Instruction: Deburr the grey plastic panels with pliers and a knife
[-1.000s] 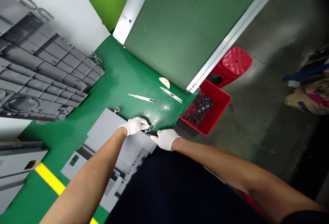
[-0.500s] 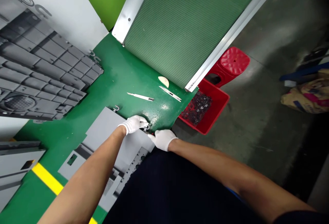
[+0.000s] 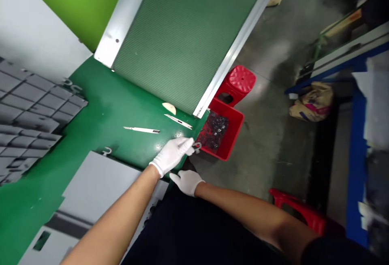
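My left hand (image 3: 174,154), in a white glove, pinches a small grey hook-shaped plastic piece (image 3: 197,146) above the near corner of the red bin (image 3: 234,129). Dark and grey scraps like it lie in the bin. My right hand (image 3: 187,182), also gloved, is closed near the table edge, close to my body; whatever it grips is hidden. Beneath my left forearm lies a large grey plastic panel (image 3: 100,184). Another grey hook (image 3: 107,150) still sticks out from its far edge.
A craft knife (image 3: 141,130), a second white knife (image 3: 178,121) and a pale half-round piece (image 3: 169,107) lie on the green table (image 3: 121,107). Beyond is a ribbed conveyor belt (image 3: 182,42). Ribbed grey panels (image 3: 33,107) stand left; a red stool (image 3: 241,78) is behind the bin.
My left hand has moved right, off the panel's corner, carrying the grey hook-shaped piece to the bin. My right hand has dropped slightly toward my body. The view has turned to the right.
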`<state>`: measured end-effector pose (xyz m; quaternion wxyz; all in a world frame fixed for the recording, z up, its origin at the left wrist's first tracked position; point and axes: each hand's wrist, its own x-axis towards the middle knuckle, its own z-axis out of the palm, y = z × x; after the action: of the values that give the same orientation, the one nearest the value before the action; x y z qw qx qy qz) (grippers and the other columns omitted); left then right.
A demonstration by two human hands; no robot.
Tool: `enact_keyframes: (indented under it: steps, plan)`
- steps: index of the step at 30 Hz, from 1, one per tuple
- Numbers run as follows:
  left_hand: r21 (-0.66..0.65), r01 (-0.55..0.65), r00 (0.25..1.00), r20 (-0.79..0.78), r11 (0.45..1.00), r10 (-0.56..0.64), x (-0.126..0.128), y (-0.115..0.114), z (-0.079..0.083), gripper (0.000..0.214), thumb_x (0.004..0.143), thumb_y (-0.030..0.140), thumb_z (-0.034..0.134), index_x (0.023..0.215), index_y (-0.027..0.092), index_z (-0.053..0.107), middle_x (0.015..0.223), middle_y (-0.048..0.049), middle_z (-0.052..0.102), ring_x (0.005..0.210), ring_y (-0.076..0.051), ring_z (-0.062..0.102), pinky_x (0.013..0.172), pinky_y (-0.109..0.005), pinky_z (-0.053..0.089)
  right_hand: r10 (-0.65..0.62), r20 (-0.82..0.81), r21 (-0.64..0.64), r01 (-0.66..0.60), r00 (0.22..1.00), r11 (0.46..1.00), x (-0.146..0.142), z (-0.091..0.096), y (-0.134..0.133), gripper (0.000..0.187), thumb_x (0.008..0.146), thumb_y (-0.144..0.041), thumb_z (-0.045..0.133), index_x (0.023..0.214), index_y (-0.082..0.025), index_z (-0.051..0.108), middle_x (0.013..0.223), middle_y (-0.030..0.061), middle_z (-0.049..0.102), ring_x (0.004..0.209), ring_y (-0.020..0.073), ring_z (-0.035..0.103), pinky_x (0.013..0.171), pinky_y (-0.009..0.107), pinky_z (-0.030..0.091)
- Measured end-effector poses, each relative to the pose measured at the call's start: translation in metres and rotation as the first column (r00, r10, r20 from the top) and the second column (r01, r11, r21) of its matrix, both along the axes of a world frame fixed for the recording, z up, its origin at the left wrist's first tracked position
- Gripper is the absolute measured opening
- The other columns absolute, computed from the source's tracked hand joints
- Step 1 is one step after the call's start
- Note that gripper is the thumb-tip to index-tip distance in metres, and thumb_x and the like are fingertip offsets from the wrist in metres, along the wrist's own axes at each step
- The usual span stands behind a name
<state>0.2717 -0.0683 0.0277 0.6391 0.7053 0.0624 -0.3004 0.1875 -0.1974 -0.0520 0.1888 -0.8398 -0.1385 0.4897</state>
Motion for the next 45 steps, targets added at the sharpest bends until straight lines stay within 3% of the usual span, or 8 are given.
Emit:
enact_keyframes:
  steps: [4, 5, 8, 10, 17, 24, 30, 45]
  plan:
    - [0.212, 0.039, 0.99, 0.122, 0.976, -0.066, 0.019, 0.025, 0.005, 0.059, 0.09, 0.063, 0.042, 0.124, 0.02, 0.062, 0.126, -0.0118, 0.066, 0.111, -0.025, 0.063, 0.1, -0.038, 0.046, -0.037, -0.002, 0.015, 0.037, 0.999, 0.999, 0.003, -0.002, -0.001, 0.088, 0.09, -0.074, 0.006, 0.104, -0.014, 0.068, 0.103, 0.0214, 0.072, 0.102, 0.0346, 0.067, 0.086, 0.046, 0.049]
    - [0.451, -0.007, 0.983, 0.168, 0.892, -0.077, 0.021, 0.048, -0.001, 0.056, 0.089, 0.063, 0.045, 0.12, 0.021, 0.065, 0.127, -0.0114, 0.065, 0.116, -0.027, 0.06, 0.103, -0.039, 0.043, -0.047, -0.014, 0.016, 0.047, 0.999, 0.999, 0.005, -0.001, -0.002, 0.088, 0.09, -0.075, 0.006, 0.104, -0.014, 0.068, 0.103, 0.0214, 0.072, 0.101, 0.0348, 0.067, 0.086, 0.046, 0.049]
    - [0.945, -0.112, 0.993, 0.097, 0.309, 0.064, 0.017, 0.137, -0.023, 0.063, 0.088, 0.066, 0.039, 0.121, 0.02, 0.065, 0.132, -0.0179, 0.06, 0.123, -0.038, 0.053, 0.101, -0.054, 0.04, -0.062, -0.045, 0.019, 0.063, 0.997, 0.998, 0.006, 0.003, -0.004, 0.088, 0.089, -0.076, 0.007, 0.104, -0.014, 0.068, 0.103, 0.0209, 0.072, 0.101, 0.0343, 0.067, 0.085, 0.045, 0.049]
    - [0.977, 0.122, 0.973, -0.153, 0.176, 0.175, 0.008, 0.194, -0.038, 0.07, 0.084, 0.074, 0.036, 0.122, 0.023, 0.064, 0.137, -0.0194, 0.056, 0.122, -0.045, 0.052, 0.099, -0.064, 0.035, -0.059, -0.049, 0.028, 0.06, 0.997, 0.998, 0.007, 0.004, -0.004, 0.087, 0.09, -0.075, 0.008, 0.104, -0.014, 0.068, 0.103, 0.0208, 0.072, 0.101, 0.0342, 0.067, 0.086, 0.045, 0.049]
    - [0.686, 0.132, 0.95, -0.294, 0.715, 0.107, -0.023, 0.264, -0.052, 0.046, 0.077, 0.068, 0.057, 0.087, 0.027, 0.074, 0.099, 0.0061, 0.076, 0.103, -0.021, 0.062, 0.096, -0.026, 0.041, -0.001, -0.041, 0.073, 0.004, 0.999, 0.997, 0.016, 0.008, 0.022, 0.087, 0.089, -0.077, 0.008, 0.102, -0.015, 0.068, 0.103, 0.0205, 0.072, 0.102, 0.0347, 0.067, 0.086, 0.045, 0.049]
    - [0.769, 0.255, 0.934, -0.354, 0.586, 0.057, -0.019, 0.257, -0.07, 0.045, 0.069, 0.064, 0.06, 0.066, 0.021, 0.072, 0.069, -0.0049, 0.07, 0.065, -0.021, 0.06, 0.065, -0.029, 0.045, 0.097, -0.017, 0.116, -0.095, 0.995, 0.989, 0.038, 0.007, 0.084, 0.088, 0.088, -0.077, 0.004, 0.101, -0.017, 0.069, 0.099, 0.0189, 0.073, 0.097, 0.0328, 0.069, 0.084, 0.043, 0.05]
    - [0.559, 0.025, 0.948, -0.277, 0.829, 0.158, -0.035, 0.272, -0.079, 0.048, 0.069, 0.067, 0.062, 0.077, 0.02, 0.073, 0.084, -0.0055, 0.075, 0.081, -0.022, 0.065, 0.077, -0.028, 0.049, 0.184, -0.053, 0.154, -0.174, 0.981, 0.973, 0.053, -0.003, 0.151, 0.09, 0.088, -0.077, 0.005, 0.107, -0.015, 0.068, 0.106, 0.0213, 0.071, 0.103, 0.0345, 0.067, 0.086, 0.046, 0.05]
    - [0.52, -0.046, 0.937, -0.274, 0.853, 0.217, -0.043, 0.281, -0.094, 0.045, 0.072, 0.063, 0.064, 0.079, 0.02, 0.075, 0.085, -0.0062, 0.076, 0.079, -0.022, 0.065, 0.078, -0.032, 0.05, 0.26, 0.025, 0.118, -0.261, 0.965, 0.958, 0.059, -0.009, 0.207, 0.085, 0.09, -0.075, 0.008, 0.103, -0.016, 0.068, 0.1, 0.0182, 0.073, 0.095, 0.0329, 0.069, 0.082, 0.045, 0.052]
